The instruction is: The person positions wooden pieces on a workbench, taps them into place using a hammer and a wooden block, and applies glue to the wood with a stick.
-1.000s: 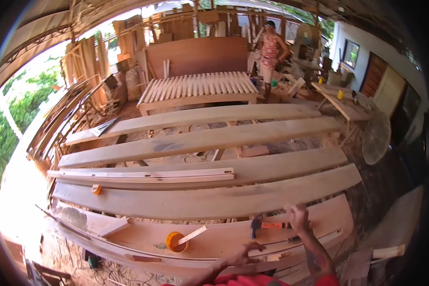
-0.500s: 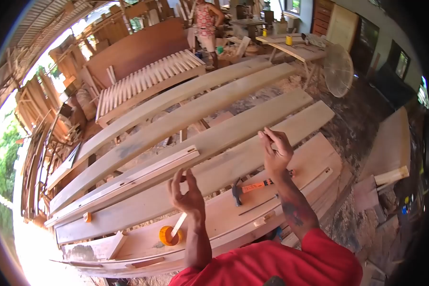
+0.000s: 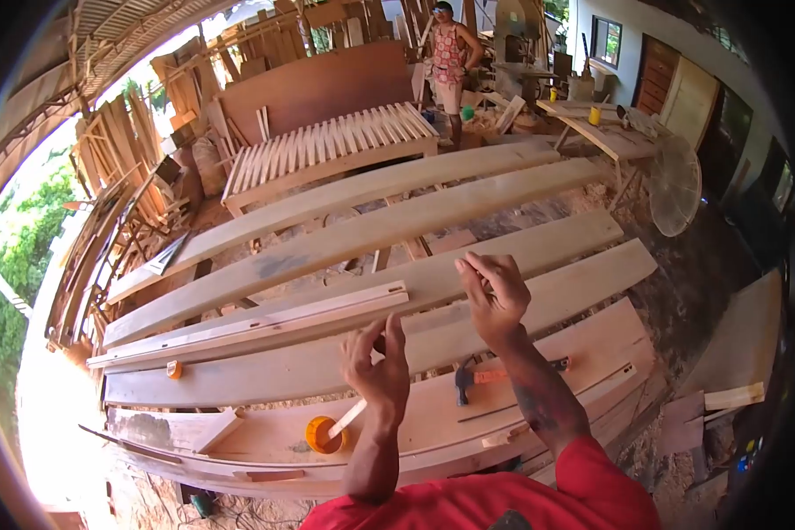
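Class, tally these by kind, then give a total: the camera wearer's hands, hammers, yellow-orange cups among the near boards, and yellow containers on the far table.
Hands (left hand, right hand): 2
Hammer: 1
Yellow-orange cup: 1
Yellow containers: 2
Total: 6

Person (image 3: 450, 57) standing beside slatted bed (image 3: 331, 146); fan (image 3: 676, 187) near worktable (image 3: 611, 140).

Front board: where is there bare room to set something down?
On the front board, between the orange cup and the hammer. The next board is bare between the small orange item and the left hand. Crowded: around the cup, with its stick and the left forearm close by.
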The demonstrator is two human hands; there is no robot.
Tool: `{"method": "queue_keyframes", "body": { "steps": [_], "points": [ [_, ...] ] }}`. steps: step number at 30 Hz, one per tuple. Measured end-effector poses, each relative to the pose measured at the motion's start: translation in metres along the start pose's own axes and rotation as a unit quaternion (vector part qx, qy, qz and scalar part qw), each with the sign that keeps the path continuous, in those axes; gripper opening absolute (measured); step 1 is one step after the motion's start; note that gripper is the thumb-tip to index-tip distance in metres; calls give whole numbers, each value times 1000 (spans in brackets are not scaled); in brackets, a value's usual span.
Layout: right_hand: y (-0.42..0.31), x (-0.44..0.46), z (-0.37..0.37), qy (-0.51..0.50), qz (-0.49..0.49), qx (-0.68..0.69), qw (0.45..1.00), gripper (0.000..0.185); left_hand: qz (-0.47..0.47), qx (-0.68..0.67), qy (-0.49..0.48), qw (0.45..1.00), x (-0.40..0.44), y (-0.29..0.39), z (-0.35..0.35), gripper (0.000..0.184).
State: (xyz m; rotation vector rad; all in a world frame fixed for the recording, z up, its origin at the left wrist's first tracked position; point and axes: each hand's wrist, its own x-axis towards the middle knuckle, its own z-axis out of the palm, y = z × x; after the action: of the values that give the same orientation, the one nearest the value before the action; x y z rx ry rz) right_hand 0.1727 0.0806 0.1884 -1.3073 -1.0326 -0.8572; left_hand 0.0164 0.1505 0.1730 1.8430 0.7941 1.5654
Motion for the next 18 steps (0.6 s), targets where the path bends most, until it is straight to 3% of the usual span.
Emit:
{"method": "queue_keyframes", "body": {
  "steps": [15, 18],
  "points": [
    [-5, 6, -9, -3, 2, -5, 1000, 26, 3, -8, 24, 1000, -4, -1, 17, 9],
    [-5, -5, -29, -11, 31, -36, 999, 24, 34, -4, -51, 998, -21, -8, 6, 9]
  ]
}}
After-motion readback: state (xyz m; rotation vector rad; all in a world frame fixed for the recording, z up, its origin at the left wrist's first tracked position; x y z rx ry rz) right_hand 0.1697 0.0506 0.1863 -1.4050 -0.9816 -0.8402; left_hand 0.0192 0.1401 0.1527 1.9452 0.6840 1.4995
